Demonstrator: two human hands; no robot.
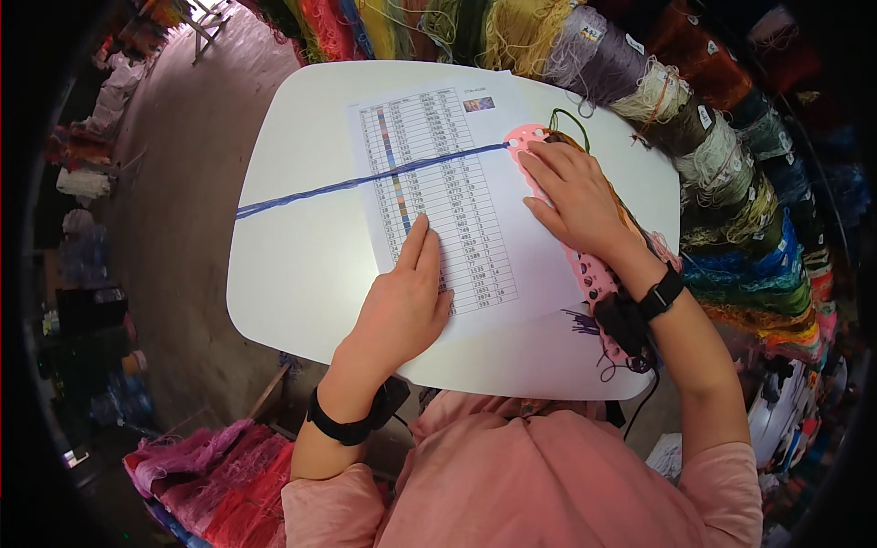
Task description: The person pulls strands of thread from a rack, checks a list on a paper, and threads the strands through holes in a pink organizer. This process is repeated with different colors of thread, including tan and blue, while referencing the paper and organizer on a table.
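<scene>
A printed sheet (457, 233) with a table of rows and a column of small colour patches lies on the white table. On it rests my left hand (393, 306), with two fingers stretched out over the rows and the others curled. My right hand (580, 196) lies flat, fingers extended, on the upper part of a pink thread card (589, 274) with holes along it. From the card's top end a blue bundle of thread (347, 185) runs left across the sheet to the table's left edge. Green, brown and other threads hang at the card's right side, partly hidden by my hand.
Thick hanks of coloured yarn (722, 164) crowd the table's far and right sides. A black device (621, 320) with a cable sits near the card's lower end, by dark purple thread ends (582, 321). Pink and red hanks (228, 484) lie at the lower left.
</scene>
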